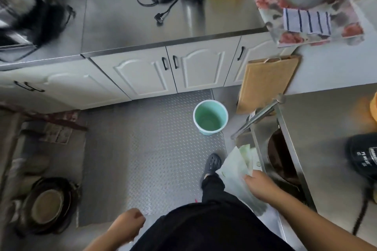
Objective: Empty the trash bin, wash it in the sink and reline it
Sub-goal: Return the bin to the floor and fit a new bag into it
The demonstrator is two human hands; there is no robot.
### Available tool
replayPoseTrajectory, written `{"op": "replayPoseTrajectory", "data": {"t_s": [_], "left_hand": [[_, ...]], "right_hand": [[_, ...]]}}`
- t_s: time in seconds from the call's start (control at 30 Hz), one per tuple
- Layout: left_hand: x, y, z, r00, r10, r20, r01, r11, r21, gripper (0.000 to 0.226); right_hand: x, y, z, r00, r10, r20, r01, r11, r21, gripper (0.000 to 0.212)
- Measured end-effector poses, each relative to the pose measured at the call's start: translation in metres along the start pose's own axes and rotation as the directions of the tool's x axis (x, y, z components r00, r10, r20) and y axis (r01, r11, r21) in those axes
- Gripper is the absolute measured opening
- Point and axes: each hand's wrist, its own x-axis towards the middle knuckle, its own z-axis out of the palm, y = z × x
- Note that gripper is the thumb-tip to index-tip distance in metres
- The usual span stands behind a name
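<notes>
Left hand hung nearest, fingers loosely curled, holding nothing. Right hand gripped thin pale-green plastic bag, fingers clamped on it, beside steel sink surface. Round mint-green plastic bin stood upright & unlined on checker-plate metal floor, w/ brown paper bag just beside it.

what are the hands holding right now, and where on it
The right hand grips a thin green-white plastic bag at its lower edge. The left hand is loosely curled and holds nothing.
</notes>
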Motion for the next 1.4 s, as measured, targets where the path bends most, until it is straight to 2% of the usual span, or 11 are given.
{"op": "replayPoseTrajectory", "data": {"t_s": [0.27, 0.53, 0.63, 0.77, 0.87, 0.93, 1.03, 1.07, 1.2, 1.3, 1.4], "left_hand": [[0.032, 0.137, -0.068, 0.996, -0.01, -0.084, -0.027, 0.903, -0.429, 0.015], [0.042, 0.296, -0.102, 0.978, 0.176, 0.116, -0.088, 0.84, -0.535, 0.02], [0.049, 0.347, -0.116, 0.927, 0.167, 0.335, 0.095, 0.761, -0.642, 0.059], [0.073, 0.385, -0.151, 0.771, 0.152, 0.618, 0.4, 0.64, -0.656, 0.105], [0.093, 0.399, -0.182, 0.706, 0.101, 0.701, 0.487, 0.649, -0.585, 0.113], [0.105, 0.405, -0.196, 0.696, 0.071, 0.714, 0.484, 0.687, -0.541, 0.095], [0.114, 0.409, -0.206, 0.72, 0.14, 0.68, 0.4, 0.717, -0.571, 0.032], [0.116, 0.409, -0.208, 0.74, 0.173, 0.65, 0.376, 0.695, -0.613, 0.023], [0.119, 0.408, -0.221, 0.808, 0.234, 0.541, 0.314, 0.607, -0.731, 0.035], [0.118, 0.408, -0.235, 0.858, 0.225, 0.461, 0.266, 0.574, -0.774, 0.042], [0.118, 0.403, -0.249, 0.893, 0.216, 0.395, 0.255, 0.481, -0.839, 0.043]], "right_hand": [[0.067, -0.044, -0.096, 0.99, -0.05, 0.13, 0.07, 0.985, -0.156, 0.029], [0.1, -0.139, -0.156, 0.976, -0.205, 0.078, 0.216, 0.961, -0.171, 0.037], [0.095, -0.176, -0.166, 0.956, -0.287, 0.058, 0.292, 0.921, -0.256, 0.037], [0.082, -0.215, -0.172, 0.929, -0.366, 0.056, 0.367, 0.886, -0.284, 0.038], [0.079, -0.239, -0.173, 0.903, -0.424, 0.072, 0.416, 0.816, -0.401, 0.036], [0.082, -0.251, -0.172, 0.897, -0.435, 0.076, 0.427, 0.809, -0.404, 0.037], [0.089, -0.265, -0.172, 0.894, -0.447, 0.041, 0.439, 0.853, -0.281, 0.038], [0.091, -0.269, -0.173, 0.892, -0.451, 0.027, 0.446, 0.868, -0.22, 0.038], [0.097, -0.277, -0.177, 0.942, -0.323, -0.094, 0.336, 0.908, 0.25, 0.027], [0.102, -0.281, -0.185, 0.988, -0.125, -0.095, 0.157, 0.741, 0.652, 0.036], [0.117, -0.281, -0.195, 0.985, 0.087, -0.148, 0.079, 0.538, 0.839, 0.027]]}}
